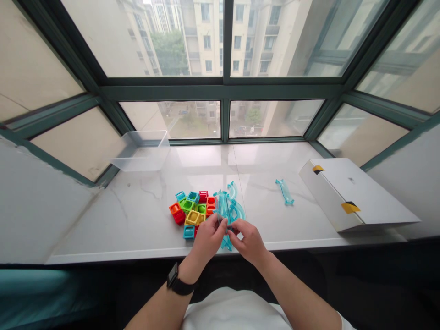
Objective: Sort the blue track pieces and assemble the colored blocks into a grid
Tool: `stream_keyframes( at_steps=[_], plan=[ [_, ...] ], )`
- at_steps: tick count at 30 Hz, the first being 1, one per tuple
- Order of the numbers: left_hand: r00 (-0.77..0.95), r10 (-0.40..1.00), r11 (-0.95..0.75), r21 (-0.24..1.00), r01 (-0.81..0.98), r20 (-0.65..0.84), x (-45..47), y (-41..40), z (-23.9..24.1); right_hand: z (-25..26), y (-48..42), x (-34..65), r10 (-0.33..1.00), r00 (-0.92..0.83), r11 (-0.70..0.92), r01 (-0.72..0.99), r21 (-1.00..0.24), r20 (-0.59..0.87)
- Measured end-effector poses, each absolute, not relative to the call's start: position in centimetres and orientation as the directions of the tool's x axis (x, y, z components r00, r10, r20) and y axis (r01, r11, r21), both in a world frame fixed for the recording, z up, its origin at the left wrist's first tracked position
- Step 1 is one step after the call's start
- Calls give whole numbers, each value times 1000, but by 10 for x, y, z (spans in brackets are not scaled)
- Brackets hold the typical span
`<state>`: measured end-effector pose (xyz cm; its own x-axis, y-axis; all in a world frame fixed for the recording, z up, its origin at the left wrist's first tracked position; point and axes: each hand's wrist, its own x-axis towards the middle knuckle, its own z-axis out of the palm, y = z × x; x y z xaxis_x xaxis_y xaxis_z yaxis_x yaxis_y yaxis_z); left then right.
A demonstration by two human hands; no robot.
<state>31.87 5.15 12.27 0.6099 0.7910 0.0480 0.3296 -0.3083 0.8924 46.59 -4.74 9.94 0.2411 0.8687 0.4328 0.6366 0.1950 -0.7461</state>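
Note:
In front of me, my left hand [211, 234] and my right hand [246, 238] meet near the front edge of the sill. Fingers and thumb of each are pinched together on a thin, see-through piece with dark edges [229, 211]; its exact kind I cannot make out. Just beyond and under it lie several clear blue plastic track pieces [237, 211], some curved. Close by my left hand is a cluster of red, green, yellow and blue hollow plastic blocks [192, 217]. My fingers partly hide the nearest blocks and tracks.
One clear blue track piece [285, 192] lies apart to the right. A white box [371, 192] with yellow-and-black tabs stands at the right side. At the back left, a clear plastic bin [140, 163] sits by the window frame [225, 91]. The marble sill [137, 229] ends close to my body.

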Motion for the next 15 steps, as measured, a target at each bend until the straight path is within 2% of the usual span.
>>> stream_keyframes(
  at_steps=[10,15],
  plan=[
    [612,785,-322,907,271,96,318,62,139,95,-51,462,849,214,242,655,-716,483],
    [544,832,-308,904,295,106,319,75,149,95,-53,462,855,189,257,656,-710,484]
  ],
)
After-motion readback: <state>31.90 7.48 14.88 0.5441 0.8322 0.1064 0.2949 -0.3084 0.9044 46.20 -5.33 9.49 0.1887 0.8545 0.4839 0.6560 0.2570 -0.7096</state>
